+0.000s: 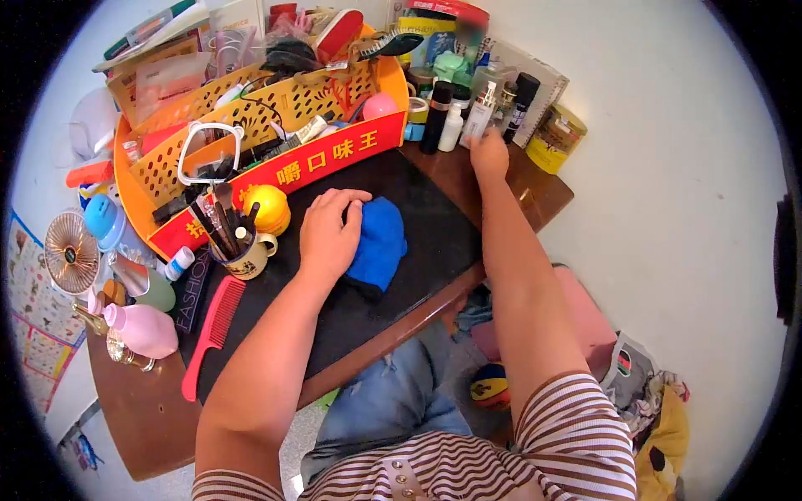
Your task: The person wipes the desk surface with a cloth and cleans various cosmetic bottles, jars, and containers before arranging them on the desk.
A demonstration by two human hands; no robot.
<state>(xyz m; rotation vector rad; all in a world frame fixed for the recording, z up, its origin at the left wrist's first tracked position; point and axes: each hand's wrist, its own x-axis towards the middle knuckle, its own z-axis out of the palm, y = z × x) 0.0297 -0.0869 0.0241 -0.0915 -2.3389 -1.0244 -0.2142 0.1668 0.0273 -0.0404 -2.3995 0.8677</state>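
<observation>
My left hand (328,227) lies on the black mat (351,330), its thumb and fingertips at the edge of a crumpled blue cloth (378,244). It seems to rest there without gripping the cloth. At the back right, my right hand (489,157) has its fingers around the lower part of a pale pump bottle (479,115). A small white bottle (450,129) and a tall black bottle (436,118) stand just left of that bottle. To its right is a black-capped bottle (521,104). My right fingertips are partly hidden behind the hand.
A yellow-and-red basket (334,153) full of small items spans the back. Left of the mat's middle stand a mug of brushes (249,260) and a yellow ball-shaped container (269,209). A red comb (215,330), pink bottle (144,331) and fan (72,252) are farther left. A yellow jar (555,140) sits by the wall.
</observation>
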